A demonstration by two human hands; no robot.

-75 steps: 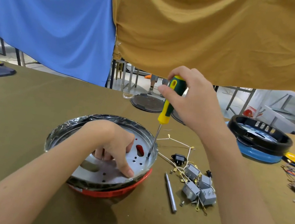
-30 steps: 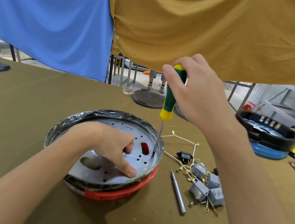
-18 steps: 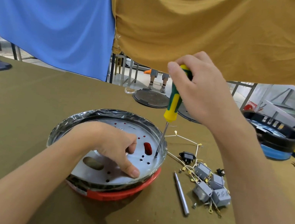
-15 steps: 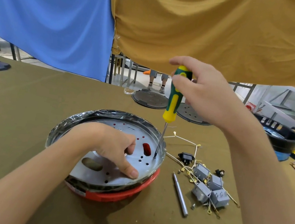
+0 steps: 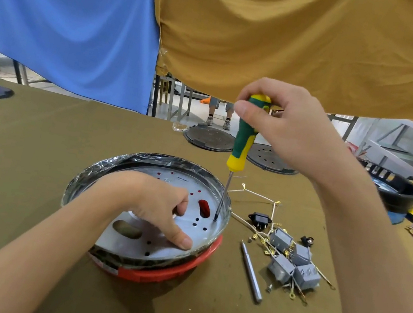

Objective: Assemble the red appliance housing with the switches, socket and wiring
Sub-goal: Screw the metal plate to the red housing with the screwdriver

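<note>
The step in hand looks like driving a screw through the perforated silver metal plate [image 5: 159, 233] seated in the red round plastic appliance housing [image 5: 174, 274], which sits on the olive-covered table [image 5: 23, 153] just below centre. The right hand [image 5: 284, 125] has its fingers curled round the top of the green-and-yellow-handled screwdriver [image 5: 243, 140], held nearly upright with its tip on the plate at about three o'clock, near the rim; whether a screw sits under the tip is too small to tell. The left hand [image 5: 153, 205] presses on the plate, thumb flat toward five o'clock and fingers tucked under, steadying it. Next, I judge, comes more twisting with steady downward pressure. Outside the housing, at its three to four o'clock, lie the grey box-shaped switches [image 5: 291, 260], the black socket [image 5: 260, 218], pale wiring with brass terminals [image 5: 254, 193] and a loose silver metal rod [image 5: 251, 271].
</note>
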